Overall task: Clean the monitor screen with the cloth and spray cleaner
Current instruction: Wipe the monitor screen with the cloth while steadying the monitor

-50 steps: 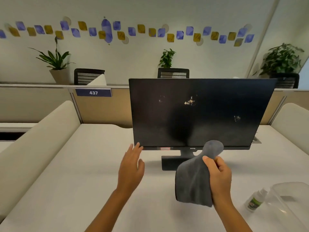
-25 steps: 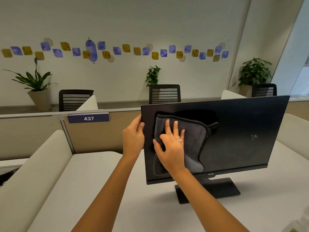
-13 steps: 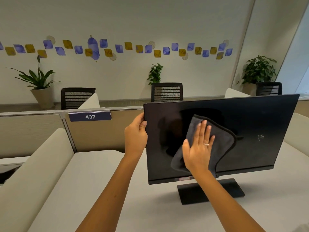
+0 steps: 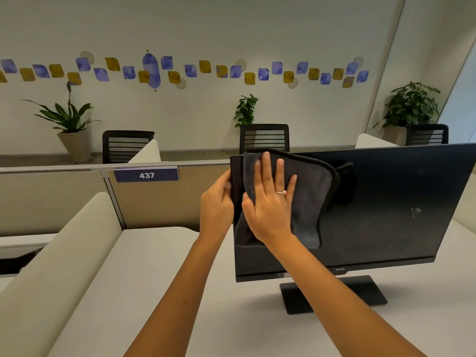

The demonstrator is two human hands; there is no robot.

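Wiping step in hand: the right hand (image 4: pixel 270 202), fingers straight, presses the grey cloth (image 4: pixel 306 199) flat against the upper-left area of the monitor screen (image 4: pixel 381 202), while the left hand (image 4: pixel 216 202) grips the monitor's left edge to steady it on the tabletop (image 4: pixel 159 292). Judged next: sweep the cloth rightward toward the residual specks (image 4: pixel 415 212). No containers are visible; the spray cleaner is out of view.

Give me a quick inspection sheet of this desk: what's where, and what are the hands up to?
Surface: pale desk.
Job's things: grey cloth spread on the upper left of the monitor; faint specks remain toward its right; spray cleaner not in view.
Clutter: nothing seen.
Hands: left hand grips the monitor's left edge; right hand presses the cloth flat.
Cables: nothing seen.
Surroundings: partition sign 437, chairs, potted plants.
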